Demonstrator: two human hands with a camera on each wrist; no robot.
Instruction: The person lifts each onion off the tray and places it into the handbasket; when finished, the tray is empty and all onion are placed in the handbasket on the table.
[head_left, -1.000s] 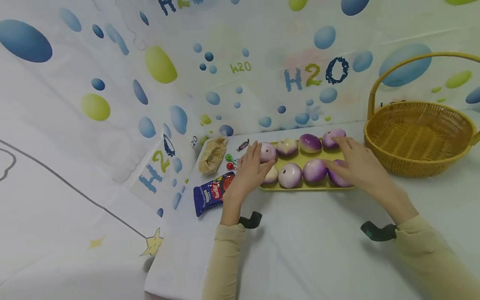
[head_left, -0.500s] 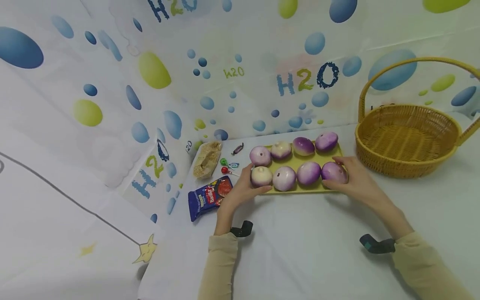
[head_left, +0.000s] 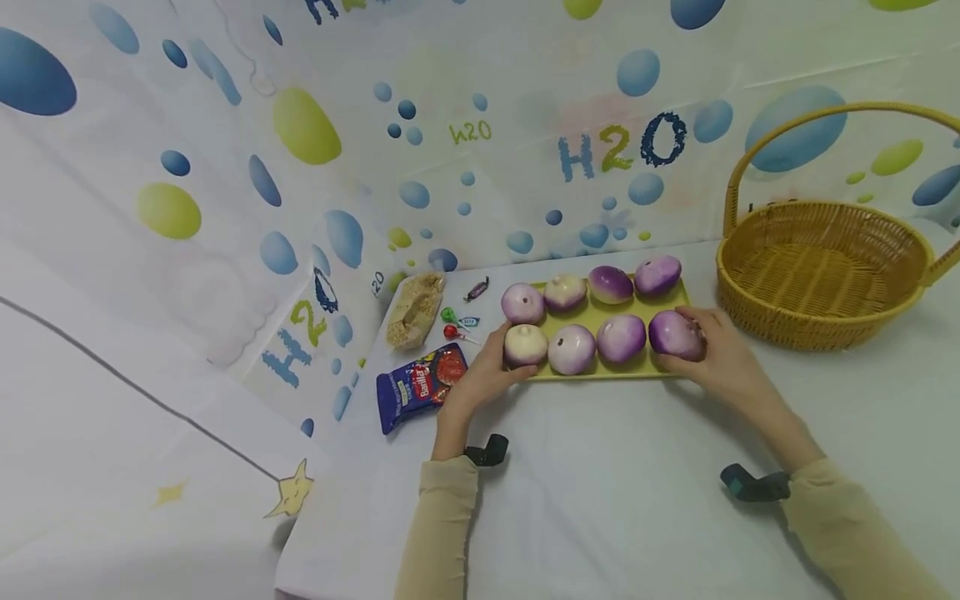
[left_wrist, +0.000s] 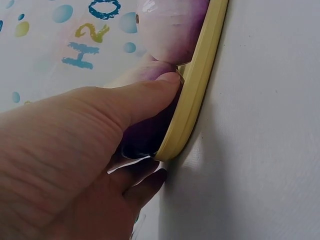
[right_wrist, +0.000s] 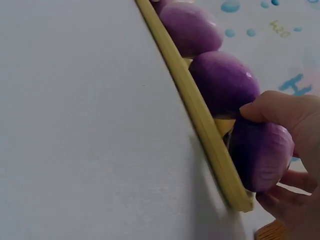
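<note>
Purple-and-white onions stand in two rows on a yellow tray (head_left: pixel 588 319). My left hand (head_left: pixel 486 372) holds the pale onion (head_left: pixel 526 344) at the tray's front left corner. In the left wrist view its thumb lies across that onion (left_wrist: pixel 148 136), and other fingertips show past the tray's end. At the front right corner my right hand (head_left: pixel 726 357) grips a dark purple onion (head_left: pixel 676 335) between thumb and fingers. The right wrist view shows this onion (right_wrist: pixel 262 155) just above the tray's rim, apart from it or touching, I cannot tell.
A wicker basket (head_left: pixel 825 321) with a tall handle stands right of the tray. To the left lie a blue Barilla packet (head_left: pixel 420 387), a bag of grains (head_left: pixel 416 310), a red lollipop (head_left: pixel 451 332) and wrapped sweets (head_left: pixel 477 289). A printed sheet hangs behind.
Both hands came down from over the onions to the front corners, left onto the pale onion, right onto the dark one. The right onion has since turned a little. The head view shifted slightly.
</note>
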